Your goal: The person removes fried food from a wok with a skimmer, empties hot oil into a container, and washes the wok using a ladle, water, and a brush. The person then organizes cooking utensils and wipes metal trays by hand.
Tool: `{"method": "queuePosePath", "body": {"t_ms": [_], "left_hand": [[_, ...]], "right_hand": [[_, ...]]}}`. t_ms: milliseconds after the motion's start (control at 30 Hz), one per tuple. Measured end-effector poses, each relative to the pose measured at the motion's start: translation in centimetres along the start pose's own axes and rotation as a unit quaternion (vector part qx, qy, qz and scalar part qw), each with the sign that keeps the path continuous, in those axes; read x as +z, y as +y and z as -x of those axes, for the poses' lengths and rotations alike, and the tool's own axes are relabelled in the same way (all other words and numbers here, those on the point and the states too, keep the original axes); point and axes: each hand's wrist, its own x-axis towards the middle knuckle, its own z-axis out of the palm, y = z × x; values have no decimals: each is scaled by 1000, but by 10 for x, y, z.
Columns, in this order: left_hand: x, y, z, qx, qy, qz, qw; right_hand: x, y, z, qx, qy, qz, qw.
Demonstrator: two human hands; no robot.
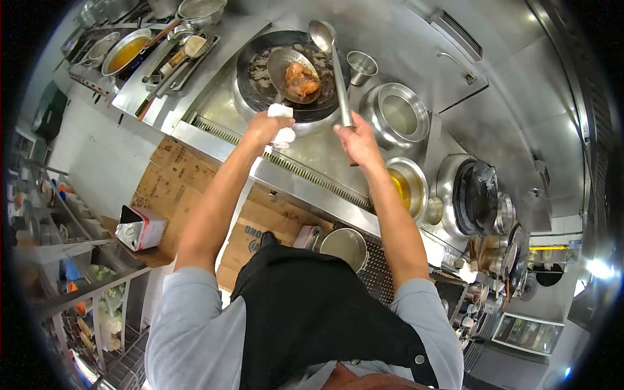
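1. Cradling browned, fried-looking meat in the perforated skimmer over the wok, probably for draining.
2. Grasping the skimmer handle through white cloth with the left hand, likely against heat.
3. Gripping a ladle with the right hand, bowl raised, perhaps leaving the meat unobstructed.

Over the round metal wok, a perforated metal strainer is bearing food. Right of the wok, a small metal cup and a broad metal pot are standing; left of it, a round metal pan is resting.
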Motion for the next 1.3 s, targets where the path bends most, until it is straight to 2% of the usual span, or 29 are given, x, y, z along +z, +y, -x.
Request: {"method": "queuePosePath", "body": {"t_ms": [67, 167, 200, 267, 333, 367, 400, 433, 500, 567, 633, 733, 800, 833, 867, 933, 1000, 1067, 1200, 1267, 1300], "left_hand": [[1, 4, 4, 4, 1, 7, 1000], [3, 8, 6, 28, 1, 21, 999], [4, 11, 6, 46, 1, 27, 999], [7, 17, 14, 61, -9, 26, 998], [8, 25, 24, 33, -40, 170, 984], [3, 14, 13, 32, -55, 170, 983], [1, 8, 9, 28, -71, 170, 983], [4, -1, 4, 24, -59, 134, 989], [15, 2, 15, 13, -47, 86, 995], [17, -3, 13, -4, -53, 106, 993], [22, -12, 13, -27, -64, 126, 990], [35, -22, 16, -9, -83, 134, 987], [47, -19, 26, 22, -113, 135, 984], [58, -22, 37, 15, -82, 187, 979], [66, -28, 44, 16, -86, 182, 979], [80, -43, 49, 22, -129, 279, 951], [100, -52, 60, 31, -134, 237, 962], [115, -58, 72, 38, -125, 160, 978], [131, -86, 118, 4, -78, 140, 987], [134, -101, 144, 16, -82, 109, 991], [137, -105, 160, -22, -70, 99, 992]], "right_hand": [[-9, -32, 4, 13, -17, -25, 999], [-22, -58, 4, 68, -55, -210, 974], [-24, -59, 3, 63, -52, -210, 974], [-28, -55, -1, 90, -86, -385, 915], [-34, -30, -10, 87, -103, -379, 916], [-34, -20, -13, 62, -70, -225, 970], [-32, -14, -10, 37, -34, -66, 997], [-31, -6, -4, -16, -18, -71, 997], [-30, -6, 17, -40, 12, -72, 997], [-32, 0, 34, -69, 59, -99, 991], [-49, 4, 43, -43, 70, -68, 994], [-73, 0, 59, -12, 62, -31, 998], [-85, 2, 69, 14, 24, -199, 980], [-93, 6, 72, 11, 29, -202, 979], [-101, 14, 74, 37, 8, -254, 967], [-113, 29, 78, 55, -12, -307, 950], [-112, 38, 96, -31, 41, -96, 994], [-125, 51, 127, -8, 48, -102, 994], [-161, 91, 192, -12, 90, -55, 994], [-183, 107, 220, -12, 94, -46, 994], [-196, 107, 236, 31, 71, -74, 994]]}}
